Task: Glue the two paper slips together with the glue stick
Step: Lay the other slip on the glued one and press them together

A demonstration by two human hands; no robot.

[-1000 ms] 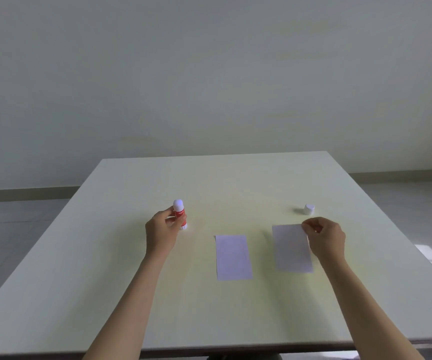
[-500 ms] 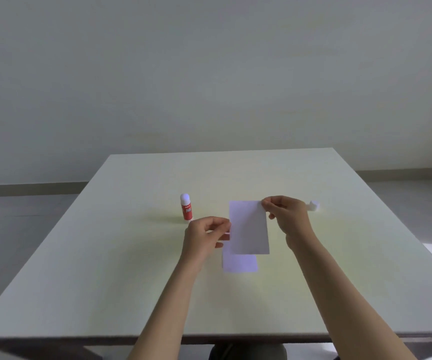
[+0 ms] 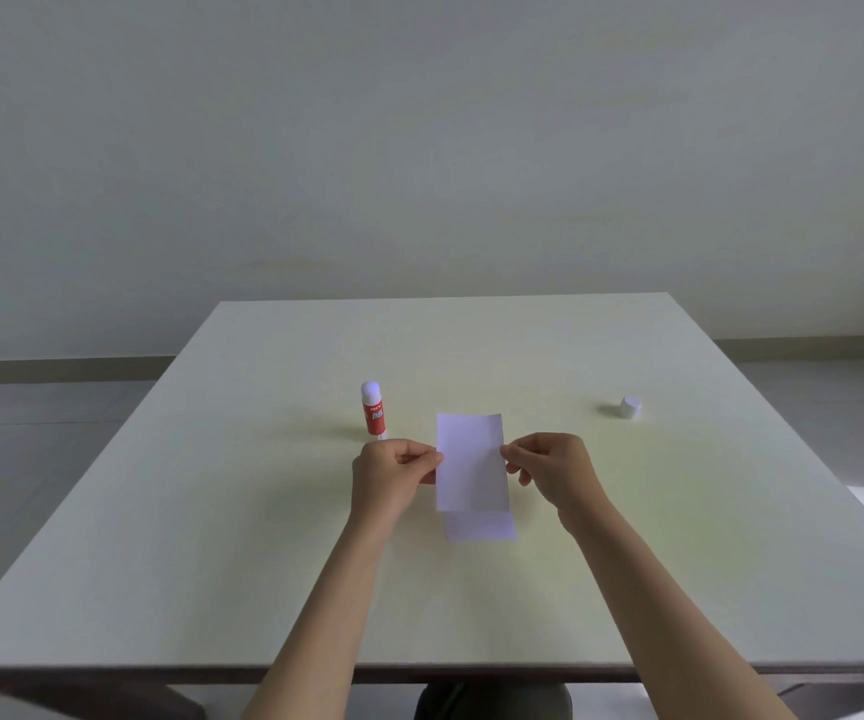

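I hold a white paper slip point(image 3: 471, 462) flat over the middle of the table. My left hand point(image 3: 393, 472) pinches its left edge and my right hand point(image 3: 549, 472) pinches its right edge. Under it lies the second paper slip point(image 3: 479, 527), with only its near end showing below the held one. The red glue stick point(image 3: 373, 412) stands upright and uncapped just beyond my left hand, apart from it.
The pale table point(image 3: 263, 537) fills the lower view. The glue stick's white cap point(image 3: 629, 406) lies at the right, well away from my hands. A bare wall stands behind the table's far edge.
My left hand let go of the glue stick and moved right. My right hand lifted the right slip and carried it left over the other slip. Both hands now hold it, lower than before.
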